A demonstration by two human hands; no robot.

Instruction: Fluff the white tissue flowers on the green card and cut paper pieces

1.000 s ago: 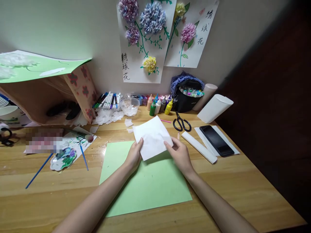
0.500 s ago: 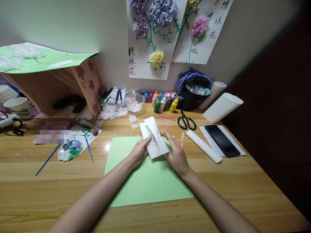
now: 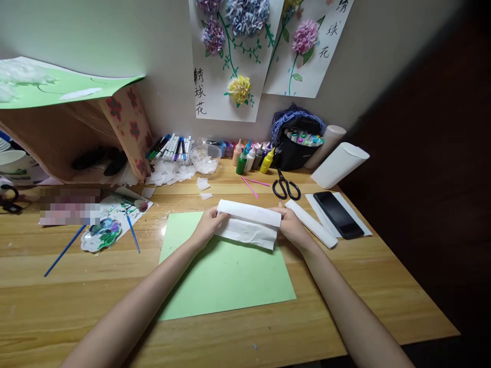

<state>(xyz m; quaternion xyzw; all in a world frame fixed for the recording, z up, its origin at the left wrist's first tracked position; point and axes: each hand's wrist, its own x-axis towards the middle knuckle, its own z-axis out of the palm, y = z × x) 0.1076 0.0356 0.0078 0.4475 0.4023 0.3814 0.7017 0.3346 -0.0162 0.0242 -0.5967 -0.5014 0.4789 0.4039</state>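
Between my two hands, a white piece of tissue paper (image 3: 249,225) is held stretched sideways, its upper part folded over in a long flap. My left hand (image 3: 207,225) pinches its left end, thumb on top. At the right end my right hand (image 3: 293,225) grips the paper, its fingertips partly hidden behind it. Below lies a sheet of light green paper (image 3: 226,281), flat on the wooden table (image 3: 326,317). Just right of my right hand is a long folded white paper strip (image 3: 312,225).
Black scissors (image 3: 286,186), pink sticks (image 3: 255,184) and paint bottles (image 3: 253,159) stand or lie behind my hands. A phone (image 3: 338,214) rests on white paper at right. To the left are a paint palette (image 3: 100,235), brushes (image 3: 132,232) and a cardboard box (image 3: 123,135).
The tissue paper has turned from slanted and upright to lengthwise across, with a flap along its top. My right hand has closed on its right end. The camera view has shifted slightly.
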